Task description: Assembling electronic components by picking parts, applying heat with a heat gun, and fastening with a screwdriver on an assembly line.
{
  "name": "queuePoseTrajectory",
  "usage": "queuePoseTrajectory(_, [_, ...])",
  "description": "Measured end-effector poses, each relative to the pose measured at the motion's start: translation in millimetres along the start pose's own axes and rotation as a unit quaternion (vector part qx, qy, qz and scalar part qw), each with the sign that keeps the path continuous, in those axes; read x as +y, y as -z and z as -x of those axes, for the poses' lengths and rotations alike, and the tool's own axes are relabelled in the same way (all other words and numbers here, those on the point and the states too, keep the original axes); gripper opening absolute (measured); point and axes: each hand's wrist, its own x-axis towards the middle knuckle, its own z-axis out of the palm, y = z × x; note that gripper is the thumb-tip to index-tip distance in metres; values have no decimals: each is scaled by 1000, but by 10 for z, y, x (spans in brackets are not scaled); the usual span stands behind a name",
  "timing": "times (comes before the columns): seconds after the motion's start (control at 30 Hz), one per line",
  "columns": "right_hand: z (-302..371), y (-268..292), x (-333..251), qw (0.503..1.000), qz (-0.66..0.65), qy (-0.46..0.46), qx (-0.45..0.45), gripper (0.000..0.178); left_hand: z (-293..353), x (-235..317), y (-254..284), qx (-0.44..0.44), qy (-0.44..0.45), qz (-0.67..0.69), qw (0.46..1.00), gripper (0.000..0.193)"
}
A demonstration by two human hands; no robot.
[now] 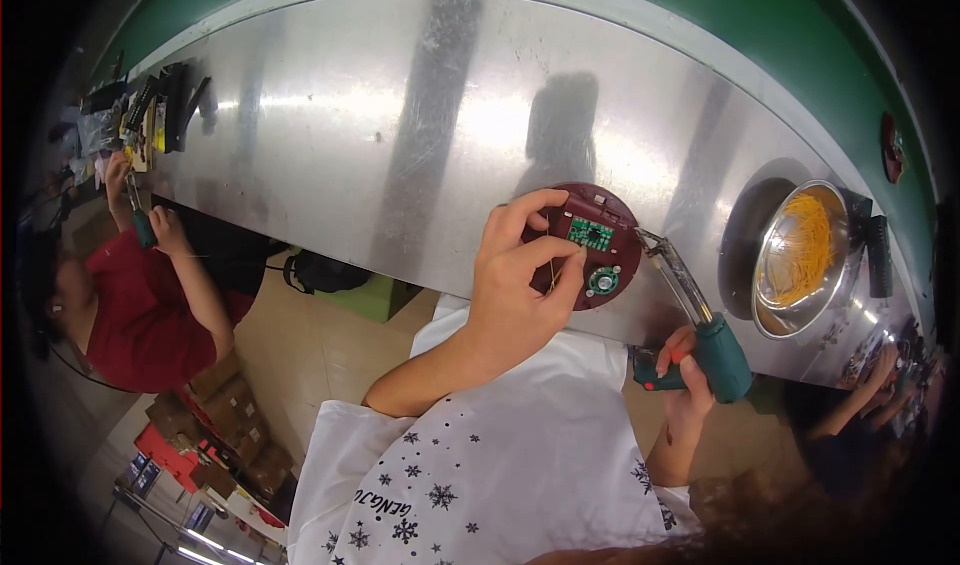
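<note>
A round dark red plastic housing (628, 275) rests at the near edge of the metal table. Inside it are a small green circuit board (590, 233) and a round metal-and-green part (603, 281). My left hand (520, 285) lies over the housing's left side, thumb and forefinger pinched at the board's lower edge on what looks like a thin yellow wire (551, 277); its end is hidden by the fingertips. Wrapped round the handle of a green soldering gun (722, 360), my right hand (690, 370) keeps the gun's tip at the housing's right rim, near the board.
Right of the gun, a metal bowl (765, 310) holds many thin yellow wires (803, 250), with a black object (879, 255) beside it. At far left a person in red (150, 315) works with a similar green tool, near black parts (172, 110). Another person's arm (860, 395) shows at far right.
</note>
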Motion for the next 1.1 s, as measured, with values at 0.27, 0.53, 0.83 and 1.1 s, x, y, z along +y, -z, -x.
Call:
queuePoseTrajectory(0.27, [-13, 50, 89, 999, 34, 30, 4, 26, -30, 14, 26, -24, 15, 4, 1000, 6])
queuePoseTrajectory(0.53, [38, 64, 150, 999, 17, 42, 3, 23, 11, 30, 55, -59, 46, 7, 997, 4])
queuePoseTrajectory(0.83, [-47, -2, 161, 996, -18, 78, 26, 21, -284, -93, 554, -185, 9, 3, 983, 28])
queuePoseTrajectory(1.1, [-86, -37, 157, 993, -33, 106, 50, 14, -1043, -170, 343, -251, -337, -154, 894, 59])
